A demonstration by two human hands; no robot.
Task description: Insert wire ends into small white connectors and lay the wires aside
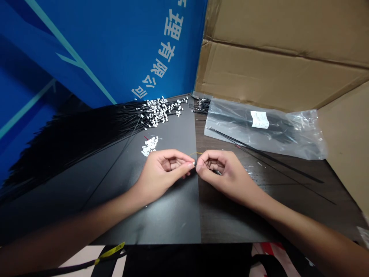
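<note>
My left hand (164, 169) and my right hand (223, 173) meet fingertip to fingertip over the dark table (173, 215). Both are curled in a pinch on a thin wire (196, 154) that arcs yellowish between them, with a small dark end piece at the fingertips. Just beyond my left hand lies a small heap of white connectors (149, 146). A wide fan of black wires (72, 138) tipped with white connectors (158, 111) spreads across the left of the table.
A clear plastic bag (265, 129) of black wires with a white label lies at the right. Loose black wires (273, 159) run from it. A blue printed board (100, 50) and cardboard walls (273, 61) close in the back and right.
</note>
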